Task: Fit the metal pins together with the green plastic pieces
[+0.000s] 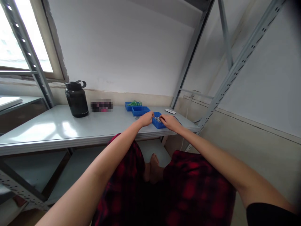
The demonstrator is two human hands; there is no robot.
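Observation:
My left hand (pixel 146 119) is closed in a pinch at the left side of the nearest blue bin (pixel 159 125). What its fingertips hold, if anything, is too small to make out. Over the right side of that bin, my right hand (pixel 170 121) has its fingers bent together, their tips partly hidden. Small shiny metal pieces (pixel 158 119) lie in the bin between the two hands. A few more metal bits (pixel 136 118) rest on the table just left of my left hand. Behind it stands a second blue bin (pixel 140 111).
A third blue bin (pixel 128 107) at the back holds green pieces (pixel 135 103). On the grey table (pixel 103 125) stand a black bottle (pixel 77 100) and a blurred-out item (pixel 101 105). A white flat object (pixel 170 111) lies at right. Metal shelf posts (pixel 185 69) frame the table.

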